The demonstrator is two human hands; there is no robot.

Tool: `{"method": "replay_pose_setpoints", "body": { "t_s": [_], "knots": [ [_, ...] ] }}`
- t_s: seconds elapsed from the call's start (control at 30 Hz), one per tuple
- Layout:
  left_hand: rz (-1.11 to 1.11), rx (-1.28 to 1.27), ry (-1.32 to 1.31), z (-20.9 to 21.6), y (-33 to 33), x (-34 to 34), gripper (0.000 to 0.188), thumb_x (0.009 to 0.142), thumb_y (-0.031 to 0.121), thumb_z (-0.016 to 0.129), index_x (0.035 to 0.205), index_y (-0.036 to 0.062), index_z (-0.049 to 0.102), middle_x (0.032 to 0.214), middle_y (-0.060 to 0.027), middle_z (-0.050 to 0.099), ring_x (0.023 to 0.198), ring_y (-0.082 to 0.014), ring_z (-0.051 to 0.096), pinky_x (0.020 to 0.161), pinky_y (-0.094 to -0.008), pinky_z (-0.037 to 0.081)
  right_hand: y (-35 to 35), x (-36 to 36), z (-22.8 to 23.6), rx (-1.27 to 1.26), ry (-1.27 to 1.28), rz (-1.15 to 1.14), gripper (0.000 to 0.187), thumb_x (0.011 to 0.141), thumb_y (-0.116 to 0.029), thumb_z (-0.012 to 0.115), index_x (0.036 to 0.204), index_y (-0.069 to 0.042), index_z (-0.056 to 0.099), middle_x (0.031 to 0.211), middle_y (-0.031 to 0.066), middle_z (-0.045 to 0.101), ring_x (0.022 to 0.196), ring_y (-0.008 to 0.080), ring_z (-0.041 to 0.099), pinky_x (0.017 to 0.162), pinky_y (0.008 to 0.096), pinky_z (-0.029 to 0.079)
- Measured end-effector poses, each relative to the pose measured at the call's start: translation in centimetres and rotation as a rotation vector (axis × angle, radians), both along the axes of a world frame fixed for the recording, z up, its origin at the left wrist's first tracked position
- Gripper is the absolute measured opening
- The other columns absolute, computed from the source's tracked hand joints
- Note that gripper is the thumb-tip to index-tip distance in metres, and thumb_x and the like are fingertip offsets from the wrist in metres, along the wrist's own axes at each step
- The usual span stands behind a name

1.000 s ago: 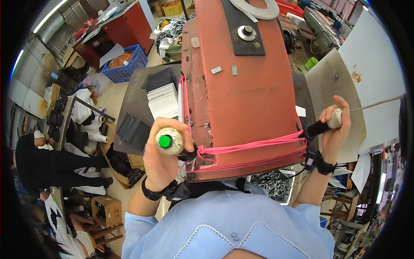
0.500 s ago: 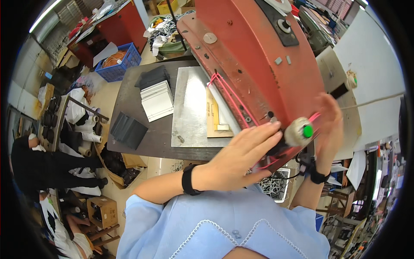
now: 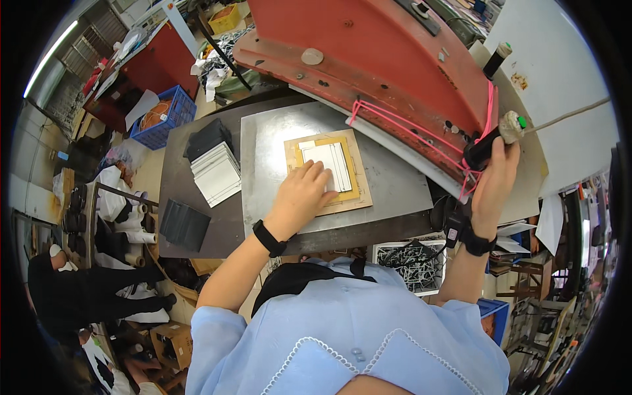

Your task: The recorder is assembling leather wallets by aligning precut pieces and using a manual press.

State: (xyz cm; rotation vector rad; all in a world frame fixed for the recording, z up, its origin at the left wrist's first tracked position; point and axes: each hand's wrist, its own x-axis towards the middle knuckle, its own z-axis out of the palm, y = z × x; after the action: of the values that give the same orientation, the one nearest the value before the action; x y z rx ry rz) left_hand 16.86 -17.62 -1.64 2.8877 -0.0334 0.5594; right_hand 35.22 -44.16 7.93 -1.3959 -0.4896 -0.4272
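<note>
My left hand [image 3: 299, 203] reaches over a tan wooden cutting board [image 3: 359, 148] that carries a yellow inner layer. Its fingertips rest on a flat white rectangular piece [image 3: 322, 157] with dark lines along one side; the thumb is spread apart from the fingers. Beneath the board lies a grey metal plate [image 3: 260, 158]. On the right, my right hand [image 3: 497, 178] is closed at a black handle [image 3: 482, 150] with a green button at its wrapped end. That handle belongs to the large red swing arm [image 3: 382, 59] of a press, which has pink cord tied along it.
Left of the plate stand a stack of white pieces [image 3: 216, 174], black sheets [image 3: 209, 139] and a dark stack [image 3: 185, 225]. A white bin of metal parts [image 3: 415, 266] sits below the table edge. A blue crate [image 3: 164, 118] and a person in black [image 3: 72, 296] are at left.
The red arm has swung away to the right, uncovering the board and white piece. My left hand has moved from the machine's handle area onto the white piece; my right hand has come to the handle.
</note>
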Motion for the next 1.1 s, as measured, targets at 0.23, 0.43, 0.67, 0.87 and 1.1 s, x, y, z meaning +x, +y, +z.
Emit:
{"method": "replay_pose_setpoints", "body": {
  "t_s": [0.23,0.43,0.67,0.87,1.1],
  "knots": [
    [-0.017,0.374,0.023,-0.9,-0.8,0.5,0.026,0.088,0.018,0.064,0.105,0.0,0.056,0.119,-0.0228,0.062,0.114,-0.0346,0.061,0.087,-0.04,0.053,4.9,-4.7,-4.2,-0.583,0.031,0.411,0.039,0.088,-0.005,0.062,0.127,-0.005,0.058,0.131,0.0107,0.057,0.101,0.0201,0.064,0.085,0.0357,0.051],
    [-0.008,-0.123,-0.041,-0.2,0.9,0.5,0.026,0.088,0.009,0.065,0.111,0.0002,0.057,0.121,-0.0194,0.062,0.114,-0.035,0.06,0.093,-0.0386,0.051,11.1,-5.4,-8.7,-0.733,-0.363,0.548,0.03,0.091,-0.01,0.064,0.12,-0.003,0.062,0.113,0.0111,0.065,0.084,0.0218,0.068,0.076,0.0327,0.054],
    [0.177,-0.757,-0.391,3.5,2.3,-2.2,0.032,0.092,0.017,0.068,0.117,0.0001,0.058,0.114,-0.0128,0.065,0.108,-0.0245,0.061,0.096,-0.0362,0.045,10.4,-5.2,-6.4,-0.201,0.37,0.712,0.017,0.096,-0.013,0.064,0.103,0.002,0.068,0.079,0.0064,0.069,0.07,0.012,0.066,0.065,0.0247,0.052],
    [-0.065,-1.559,-0.03,5.2,0.0,-3.0,0.041,0.093,0.005,0.066,0.131,0.0013,0.05,0.102,-0.008,0.067,0.089,-0.0089,0.062,0.082,-0.0224,0.049,9.2,-6.7,-5.8,-0.175,0.481,0.705,0.016,0.095,-0.012,0.067,0.102,0.001,0.071,0.079,0.0061,0.069,0.068,0.0099,0.063,0.061,0.0224,0.049],
    [-0.02,-1.361,0.077,4.7,-0.6,-3.4,0.063,0.092,-0.003,0.062,0.148,0.0087,0.036,0.097,-0.004,0.064,0.079,-0.0051,0.057,0.071,-0.0197,0.046,8.1,-8.7,-6.2,-0.491,-0.41,0.234,0.023,0.078,-0.005,0.077,0.101,-0.006,0.074,0.099,0.0042,0.069,0.082,0.0193,0.063,0.067,0.0312,0.047]
  ]
}}
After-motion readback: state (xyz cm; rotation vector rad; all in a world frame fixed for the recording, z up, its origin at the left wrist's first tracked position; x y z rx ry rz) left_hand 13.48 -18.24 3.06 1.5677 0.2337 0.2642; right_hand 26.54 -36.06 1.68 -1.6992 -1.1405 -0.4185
